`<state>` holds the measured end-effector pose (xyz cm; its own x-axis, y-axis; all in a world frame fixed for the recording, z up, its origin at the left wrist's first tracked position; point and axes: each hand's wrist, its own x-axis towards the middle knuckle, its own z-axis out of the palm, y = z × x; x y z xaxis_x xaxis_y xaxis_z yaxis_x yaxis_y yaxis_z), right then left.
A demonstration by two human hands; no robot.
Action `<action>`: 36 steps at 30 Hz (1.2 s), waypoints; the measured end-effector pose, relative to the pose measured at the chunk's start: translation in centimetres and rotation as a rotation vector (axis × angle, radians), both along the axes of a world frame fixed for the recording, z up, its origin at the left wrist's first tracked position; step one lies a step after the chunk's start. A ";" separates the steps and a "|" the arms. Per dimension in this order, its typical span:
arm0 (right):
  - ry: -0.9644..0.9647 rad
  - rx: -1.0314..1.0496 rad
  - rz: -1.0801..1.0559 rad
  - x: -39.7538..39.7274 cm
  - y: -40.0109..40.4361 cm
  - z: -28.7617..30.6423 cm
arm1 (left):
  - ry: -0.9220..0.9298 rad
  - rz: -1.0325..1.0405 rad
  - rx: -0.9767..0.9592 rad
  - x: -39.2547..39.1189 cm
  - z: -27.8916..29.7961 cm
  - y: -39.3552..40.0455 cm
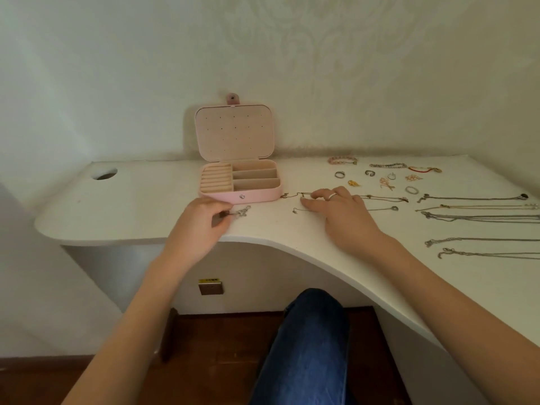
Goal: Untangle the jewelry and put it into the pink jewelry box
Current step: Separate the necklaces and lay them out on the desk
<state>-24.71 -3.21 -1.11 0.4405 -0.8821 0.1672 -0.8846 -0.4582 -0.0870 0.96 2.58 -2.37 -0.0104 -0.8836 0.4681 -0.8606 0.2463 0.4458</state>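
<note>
The left hand [201,219] pinches a small silver chain [242,212]; the right hand [340,213], fingers extended, presses a thin necklace [380,197]. Both chains look light, limp and snag-prone; the clasp ends seem the best place to grip.

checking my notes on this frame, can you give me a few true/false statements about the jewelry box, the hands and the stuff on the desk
1. The pink jewelry box is open, lid upright. True.
2. The left hand rests flat and holds nothing. False: its fingers pinch a small silver chain.
3. The right hand lies on thin chains in front of the box. True.
4. The box's compartments are full of rings. False: they look empty.
5. Rings and bracelets lie on the white desk, right of the box. True.
</note>
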 end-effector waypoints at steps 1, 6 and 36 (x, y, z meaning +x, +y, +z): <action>-0.025 -0.001 0.005 0.6 0.0 0.1 | -0.001 -0.001 0.003 0.2 0.0 0.0; -0.379 -0.112 0.154 4.5 0.8 0.5 | 0.088 0.003 -0.014 0.4 -0.3 -0.4; -1.217 0.775 0.261 9.4 -0.6 1.5 | 0.948 -0.182 0.245 0.5 2.8 -1.3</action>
<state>-15.36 -3.83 0.39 0.5355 -0.8411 0.0760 0.0119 -0.0824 -0.9965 1.50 1.25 0.44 0.1284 -0.9791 0.1577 -0.0803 0.1483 0.9857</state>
